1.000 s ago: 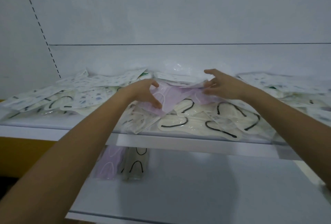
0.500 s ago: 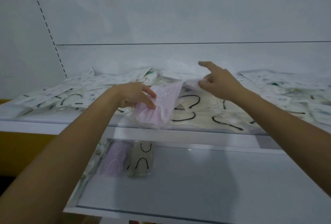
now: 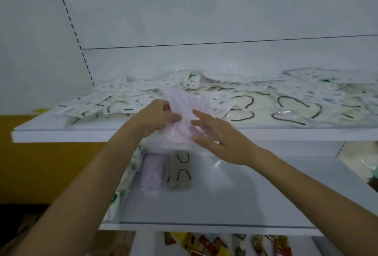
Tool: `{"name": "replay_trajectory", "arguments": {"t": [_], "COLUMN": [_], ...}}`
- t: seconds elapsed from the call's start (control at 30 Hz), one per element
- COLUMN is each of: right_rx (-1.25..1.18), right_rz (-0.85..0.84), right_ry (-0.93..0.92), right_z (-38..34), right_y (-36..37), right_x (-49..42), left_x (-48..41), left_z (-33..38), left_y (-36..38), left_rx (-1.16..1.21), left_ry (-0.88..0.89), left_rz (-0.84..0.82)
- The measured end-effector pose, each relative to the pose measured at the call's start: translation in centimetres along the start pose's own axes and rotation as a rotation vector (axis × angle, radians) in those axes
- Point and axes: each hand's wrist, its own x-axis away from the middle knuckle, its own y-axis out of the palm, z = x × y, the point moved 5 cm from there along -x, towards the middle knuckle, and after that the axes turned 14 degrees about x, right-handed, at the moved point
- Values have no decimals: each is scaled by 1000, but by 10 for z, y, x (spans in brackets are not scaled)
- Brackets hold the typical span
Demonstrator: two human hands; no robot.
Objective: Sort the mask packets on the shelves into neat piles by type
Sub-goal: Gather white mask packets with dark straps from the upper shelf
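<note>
Your left hand (image 3: 161,116) pinches the pink packet (image 3: 184,103); your right hand (image 3: 221,139), fingers straight and spread, steadies it, likely for the pink pile (image 3: 152,171) below

The pale pink mask packet in clear plastic (image 3: 185,112), in the middle of the frame, is blurred, and the left hand (image 3: 157,115) covers its left edge. The heap of white and cream mask packets (image 3: 286,100) is cut by the right edge, and its print is too small to read. Colourful glossy packets (image 3: 204,243) are cut off at the bottom edge. Pale round objects (image 3: 366,161) at middle right are too blurred to name.
</note>
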Motion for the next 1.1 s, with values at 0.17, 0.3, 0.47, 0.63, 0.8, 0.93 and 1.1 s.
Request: {"name": "replay_trajectory", "arguments": {"t": [0.17,0.3,0.47,0.63,0.8,0.93,1.1], "right_rx": [-229,-514,-467,-598,-688,-630,-649], "right_rz": [306,381,418,276,124,-121,-173], "right_ry": [373,476,331,389,539,663,887], "right_z": [8,7,-18,-35,-48,-60,-53], "right_y": [-7,-8,0,68,169,253,308], "right_x": [6,7,23,60,97,122,127], "left_x": [18,33,58,95,133,159,169], "left_z": [9,11,6,-70,-187,-257,-305], "left_y": [-5,-7,14,26,16,14,28], "left_rx": [122,246,360,443,491,555,438], "left_ry": [228,311,334,184,-51,-319,-581], "left_rz": [50,-13,-132,-30,219,379,161]}}
